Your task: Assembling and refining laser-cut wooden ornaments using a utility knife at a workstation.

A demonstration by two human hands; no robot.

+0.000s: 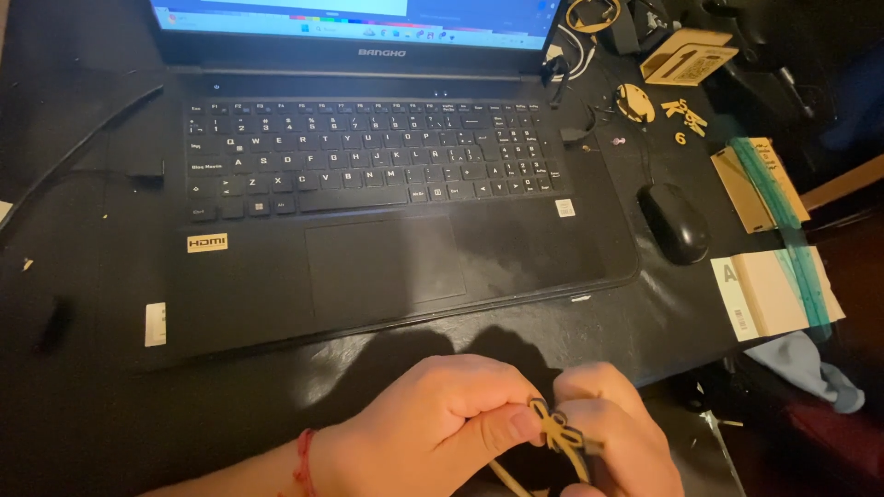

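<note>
Work surface seen from above, dimly lit. A black desk [83, 387] with a slightly glossy, wrinkled covering fills most of the view; its sheen catches light near the front edge. An open black laptop [368, 184] sits at centre, its lit screen [359, 18] the main source of light, casting a pale glow on the keyboard. A black mouse [675, 223] lies just right of the laptop. Further right, flat cardboard boxes [778, 290] rest at the desk's edge, with a green ruler [783, 198] laid across them. Small light wooden cut-outs [686, 112] are scattered at upper right. A grey-blue cloth [806, 364] hangs below the boxes. Beyond the desk the surroundings are too dark to tell.
</note>
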